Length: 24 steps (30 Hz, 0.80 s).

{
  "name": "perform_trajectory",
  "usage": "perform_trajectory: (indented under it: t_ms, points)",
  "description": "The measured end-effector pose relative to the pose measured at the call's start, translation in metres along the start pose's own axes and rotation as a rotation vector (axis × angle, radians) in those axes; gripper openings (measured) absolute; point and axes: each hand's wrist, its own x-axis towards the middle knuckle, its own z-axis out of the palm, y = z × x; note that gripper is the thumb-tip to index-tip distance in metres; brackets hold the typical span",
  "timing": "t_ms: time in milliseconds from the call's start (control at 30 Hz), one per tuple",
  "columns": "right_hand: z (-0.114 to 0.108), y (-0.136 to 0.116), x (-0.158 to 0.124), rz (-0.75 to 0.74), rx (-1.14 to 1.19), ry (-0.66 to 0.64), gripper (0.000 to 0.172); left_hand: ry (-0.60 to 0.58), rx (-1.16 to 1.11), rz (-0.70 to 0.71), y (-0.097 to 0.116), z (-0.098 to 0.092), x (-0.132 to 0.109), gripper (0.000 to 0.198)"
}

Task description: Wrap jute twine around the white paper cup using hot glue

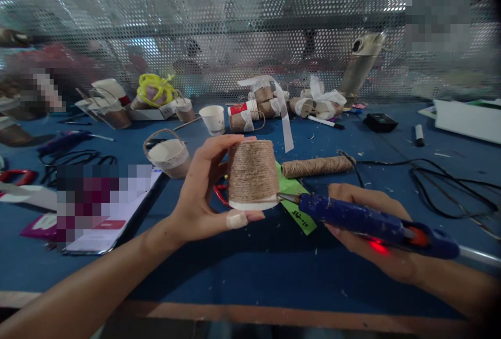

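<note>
One twine roll [318, 166] behind glue gun [366, 221].

Left hand [198, 187] cupped, thumb [217, 221] lowest, right hand [368, 198] curled

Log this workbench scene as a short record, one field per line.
Left hand: left hand grips a twine-wrapped cup, wider end down
Cup surface: twine in close rings; white strip bare along the lower edge
Right hand: right hand holds a blue glue gun, red light glowing beneath
Nozzle: at the cup's lower right edge; contact unclear
Behind cup: twine roll, lying on its side; green paper
Left of cup: small handled cup, upright
Farther back: plain white cup, white ribbon
</note>
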Motion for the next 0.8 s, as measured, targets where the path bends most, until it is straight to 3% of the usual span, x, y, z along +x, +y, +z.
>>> perform_trajectory:
  t_ms: [267, 400, 633, 800]
  points:
    - [-0.0045, 0.0022, -0.0038, 0.080, -0.114, -0.055, 0.024, 0.011, -0.038, 0.030, 0.0022, 0.0012, 0.0019, 0.090]
    - [-0.0050, 0.0032, -0.0054, 0.067, -0.143, -0.041, 0.027, -0.001, -0.041, 0.064, 0.0011, -0.0001, 0.0029, 0.091]
    - [-0.0011, 0.0026, -0.0079, 0.021, -0.129, -0.030, 0.028, -0.043, 0.107, -0.009, 0.0066, -0.0025, 0.0021, 0.091]
    - [-0.0007, 0.0004, -0.0076, 0.016, -0.174, -0.050, 0.028, -0.024, 0.137, 0.064, 0.0059, -0.0022, 0.0033, 0.089]
